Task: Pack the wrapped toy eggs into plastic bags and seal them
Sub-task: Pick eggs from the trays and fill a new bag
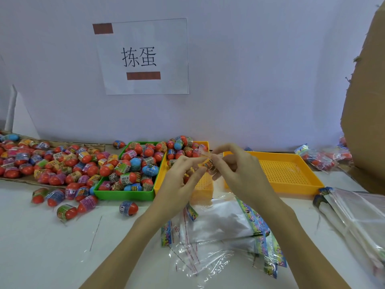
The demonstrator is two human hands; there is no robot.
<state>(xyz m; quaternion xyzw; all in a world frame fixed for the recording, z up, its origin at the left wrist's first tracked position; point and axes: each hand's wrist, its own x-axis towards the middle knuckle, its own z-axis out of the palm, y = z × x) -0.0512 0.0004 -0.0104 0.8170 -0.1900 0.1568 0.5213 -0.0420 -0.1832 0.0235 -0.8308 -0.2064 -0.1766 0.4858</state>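
Note:
My left hand (180,180) and my right hand (235,172) meet above the table, both pinching a small clear plastic bag (205,157) with a wrapped toy egg (209,164) inside it. The egg shows an orange printed wrap. A green tray (125,195) to the left is full of wrapped red and blue eggs. More eggs fill the back of a yellow tray (161,180) behind my left hand. Loose clear bags (216,226) with colourful header strips lie on the table under my wrists.
A big heap of wrapped eggs (41,161) lies on cardboard at the left, with several strays near the table front. A second yellow tray (285,172) stands at the right. Bundled bags (354,215) lie at the far right beside a cardboard box (366,101). Packed bags (320,157) sit behind.

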